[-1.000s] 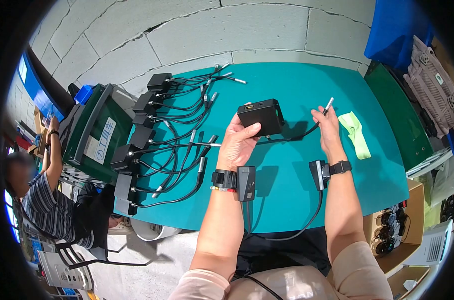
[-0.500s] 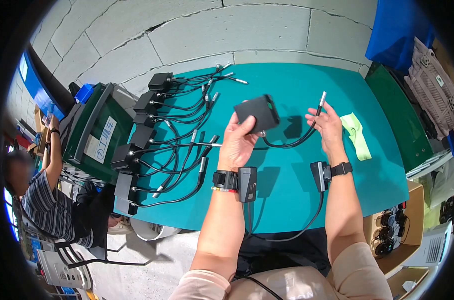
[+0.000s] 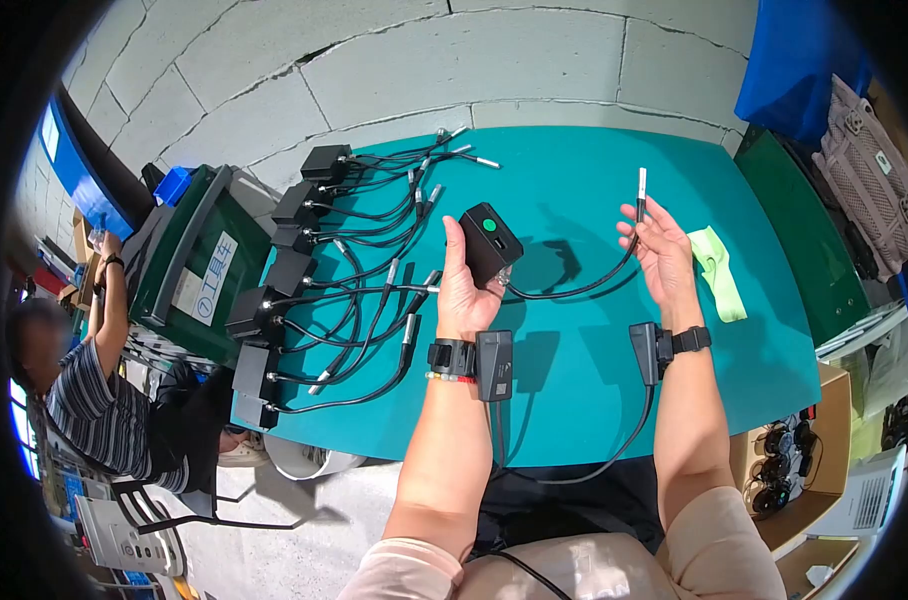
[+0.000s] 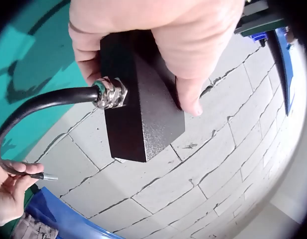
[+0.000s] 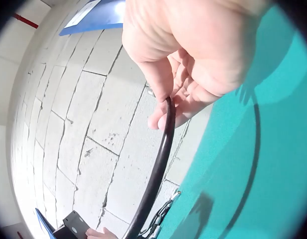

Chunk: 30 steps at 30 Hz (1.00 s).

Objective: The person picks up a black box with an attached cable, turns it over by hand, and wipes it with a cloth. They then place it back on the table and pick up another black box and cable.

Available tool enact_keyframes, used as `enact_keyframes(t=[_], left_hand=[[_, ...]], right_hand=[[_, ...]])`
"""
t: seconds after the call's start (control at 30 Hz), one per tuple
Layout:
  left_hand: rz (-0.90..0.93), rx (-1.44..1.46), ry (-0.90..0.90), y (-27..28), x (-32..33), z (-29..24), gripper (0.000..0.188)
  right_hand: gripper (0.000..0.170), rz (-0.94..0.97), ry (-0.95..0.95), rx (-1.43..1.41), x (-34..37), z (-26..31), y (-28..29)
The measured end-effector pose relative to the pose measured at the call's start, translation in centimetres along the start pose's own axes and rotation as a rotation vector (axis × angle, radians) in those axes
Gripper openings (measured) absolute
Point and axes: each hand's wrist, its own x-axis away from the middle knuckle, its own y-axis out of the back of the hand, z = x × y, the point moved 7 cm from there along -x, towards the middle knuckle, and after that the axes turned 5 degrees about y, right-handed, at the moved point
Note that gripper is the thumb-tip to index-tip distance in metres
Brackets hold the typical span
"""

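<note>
My left hand [image 3: 466, 297] grips a small black box [image 3: 482, 250] above the green table, thumb along one side. A round green sticker and a port show on the box's upper end in the head view. From a metal cable gland [image 4: 111, 93] on the box runs a thick black cable [image 3: 580, 296], sagging across to my right hand [image 3: 666, 258]. That hand pinches the cable between thumb and fingers close to its silver metal connector [image 3: 642, 184], which points up. In the right wrist view, the fingers mostly hide the connector.
Several similar black boxes [image 3: 288, 268] with cables lie in a row on the left of the green table [image 3: 574, 400]. A yellow-green strap [image 3: 717, 275] lies beyond my right hand. A person in a striped shirt [image 3: 99, 425] sits at the left, beside a green tool cart [image 3: 199, 270].
The box has turned in my left hand, bringing the stickered end into view. My right hand still holds the cable; the connector has tipped more upright and shifted slightly left.
</note>
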Motion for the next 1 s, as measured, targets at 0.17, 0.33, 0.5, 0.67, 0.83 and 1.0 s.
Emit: enact_keyframes(t=[0.17,0.33,0.5,0.67,0.83,1.0], left_hand=[[0.010,-0.033,-0.001,0.1,-0.2,0.0,0.050],[0.143,0.123,0.074,-0.5,-0.5,0.2,0.052],[0.284,0.229,0.074,-0.3,-1.3,0.3,0.039],[0.243,0.268,0.047,-0.7,-1.0,0.2,0.034],[0.254,0.304,0.070,-0.7,-1.2,0.2,0.036],[0.243,0.252,0.014,-1.0,-0.9,-0.2,0.042]], right_hand=[[0.045,-0.020,0.003,-0.018,-0.1,-0.2,0.6],[0.044,-0.133,-0.012,-0.015,-0.2,-0.6,1.6],[0.046,-0.225,0.015,-0.143,-0.4,-0.8,3.1],[0.049,-0.290,0.022,-0.155,-0.3,-0.9,3.6],[0.053,-0.287,0.006,-0.117,-0.2,-1.0,3.6],[0.053,-0.288,0.014,-0.125,-0.3,-0.9,3.7]])
